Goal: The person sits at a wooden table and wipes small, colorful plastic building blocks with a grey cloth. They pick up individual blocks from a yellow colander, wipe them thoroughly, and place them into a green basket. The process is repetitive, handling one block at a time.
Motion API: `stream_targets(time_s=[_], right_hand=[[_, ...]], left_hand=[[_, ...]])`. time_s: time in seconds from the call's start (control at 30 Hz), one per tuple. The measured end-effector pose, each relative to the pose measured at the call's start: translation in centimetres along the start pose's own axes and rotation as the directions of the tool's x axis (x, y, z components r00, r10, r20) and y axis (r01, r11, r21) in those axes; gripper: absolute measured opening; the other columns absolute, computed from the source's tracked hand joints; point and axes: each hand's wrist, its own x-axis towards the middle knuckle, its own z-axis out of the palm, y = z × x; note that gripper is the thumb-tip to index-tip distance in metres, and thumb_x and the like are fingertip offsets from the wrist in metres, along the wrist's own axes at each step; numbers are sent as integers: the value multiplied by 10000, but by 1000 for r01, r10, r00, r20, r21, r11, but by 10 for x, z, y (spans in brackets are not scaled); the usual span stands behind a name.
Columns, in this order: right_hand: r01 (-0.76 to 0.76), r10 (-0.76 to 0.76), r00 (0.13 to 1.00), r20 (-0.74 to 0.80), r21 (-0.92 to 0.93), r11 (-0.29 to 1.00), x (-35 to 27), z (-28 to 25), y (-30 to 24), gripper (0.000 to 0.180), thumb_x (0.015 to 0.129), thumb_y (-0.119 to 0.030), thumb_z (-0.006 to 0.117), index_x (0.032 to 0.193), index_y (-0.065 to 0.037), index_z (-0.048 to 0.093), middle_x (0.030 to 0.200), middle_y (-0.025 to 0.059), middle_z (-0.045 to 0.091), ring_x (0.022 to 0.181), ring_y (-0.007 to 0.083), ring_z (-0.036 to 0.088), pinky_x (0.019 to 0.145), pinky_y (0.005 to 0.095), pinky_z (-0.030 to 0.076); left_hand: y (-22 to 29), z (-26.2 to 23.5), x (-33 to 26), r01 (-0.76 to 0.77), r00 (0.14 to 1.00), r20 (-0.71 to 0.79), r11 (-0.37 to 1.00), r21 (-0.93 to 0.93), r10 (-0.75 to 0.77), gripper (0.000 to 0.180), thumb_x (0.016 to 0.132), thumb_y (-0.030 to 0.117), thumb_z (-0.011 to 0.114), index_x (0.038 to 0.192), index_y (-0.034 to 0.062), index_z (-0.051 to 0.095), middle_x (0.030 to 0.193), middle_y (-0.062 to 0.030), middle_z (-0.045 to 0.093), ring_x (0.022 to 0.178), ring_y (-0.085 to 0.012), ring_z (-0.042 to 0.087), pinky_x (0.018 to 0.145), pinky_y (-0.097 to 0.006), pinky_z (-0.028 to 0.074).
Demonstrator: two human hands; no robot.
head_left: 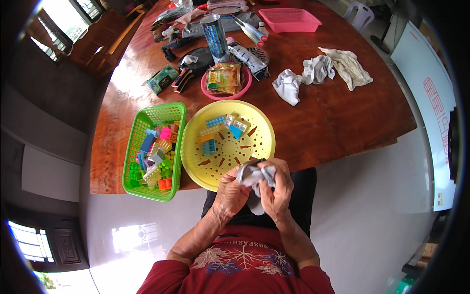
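A crumpled grey-white cloth [253, 175] is bunched between my two hands, over the near rim of a round yellow basin [188, 164] with holes in its bottom. My left hand [229, 195] pinches the cloth's left side. On its other side, the fingers of my right hand [277, 191] are closed on it. Whether anything is wrapped inside the cloth is hidden. Several building blocks lie in the basin, among them a blue block [209, 146] and a white block [240, 126]. Left of the basin stands a green basket [182, 122] full of mixed coloured blocks.
Behind the basin are a pink bowl [204, 92] of food packets, a tall can [215, 39] and a black cordless drill [171, 49]. White rags [288, 86] lie at right. A pink basket [289, 20] stands far back. The table's front edge [342, 159] runs near my lap.
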Motion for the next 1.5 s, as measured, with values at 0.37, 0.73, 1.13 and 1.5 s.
stream_targets(time_s=[0.37, 0.73, 1.13, 1.5], right_hand=[[-525, 570, 822, -7, 378, 763, 19, -11, 11, 140, 934, -98, 479, 879, -11, 574, 654, -19, 543, 574, 44, 487, 496, 215, 386], [166, -114, 978, 172, -324, 931, -4, 1, -6, 411, 704, -14, 664, 1103, -7, 566, 1141, 161, 465, 1000, 330, 450, 794, 391, 451], [-87, 84, 990, 110, 20, 996, 11, -38, -16, 325, 680, 51, 630, 991, -42, 616, 993, 110, 538, 868, 226, 579, 719, 303, 487], [-229, 232, 973, -14, 115, 967, 11, -4, -4, 229, 785, 19, 560, 1011, -13, 559, 1003, 116, 521, 865, 225, 568, 727, 323, 471]], left_hand=[[16, 7, -6, 287, 956, 77, 955, -70, -282, 377, 838, 163, 652, 1193, 86, 547, 994, -32, 597, 860, -167, 591, 705, -266, 500], [1, 9, 2, 2, 997, -70, 988, -156, -13, 321, 853, 91, 602, 1160, 31, 527, 1090, -98, 605, 1023, -198, 574, 926, -336, 467], [16, 16, -5, -241, 968, 163, 881, 406, 190, 684, 782, 19, 689, 1353, 10, 313, 1154, -150, 576, 1044, -204, 571, 925, -326, 457], [10, 15, -5, -95, 995, 36, 983, 157, 90, 427, 889, 65, 566, 1292, 9, 436, 1189, -90, 561, 1069, -165, 544, 926, -306, 458]])
